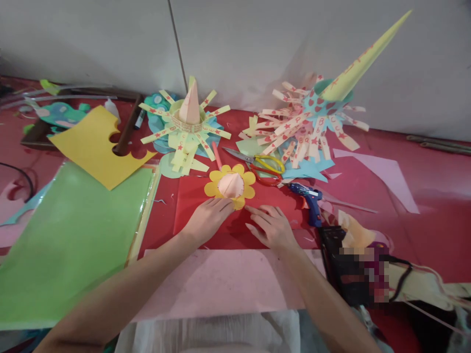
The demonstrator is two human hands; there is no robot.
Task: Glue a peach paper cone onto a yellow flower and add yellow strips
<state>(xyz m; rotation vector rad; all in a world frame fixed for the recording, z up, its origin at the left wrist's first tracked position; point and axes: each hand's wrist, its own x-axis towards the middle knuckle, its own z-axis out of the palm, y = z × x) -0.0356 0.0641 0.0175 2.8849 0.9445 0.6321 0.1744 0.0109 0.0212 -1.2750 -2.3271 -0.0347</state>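
A yellow paper flower (212, 189) with a pale pink paper cone (231, 184) at its centre sits on a red sheet (195, 196) in the middle of the table. My left hand (209, 218) holds the flower's lower left edge, fingers close together and their tips partly hidden. Beside the lower right petals, my right hand (272, 225) has its fingers apart, with nothing seen in them. Just behind the flower lie scissors (253, 159) with yellow and red handles. A blue glue gun (311, 196) rests to the right.
Two fringed paper cone pieces stand at the back, a shorter one (189, 108) and a taller one (353, 73). Green sheets (81, 235) and a cut yellow sheet (95, 147) lie left. A black box-like object (342, 269) and cords are at right. Pink paper (228, 279) lies in front.
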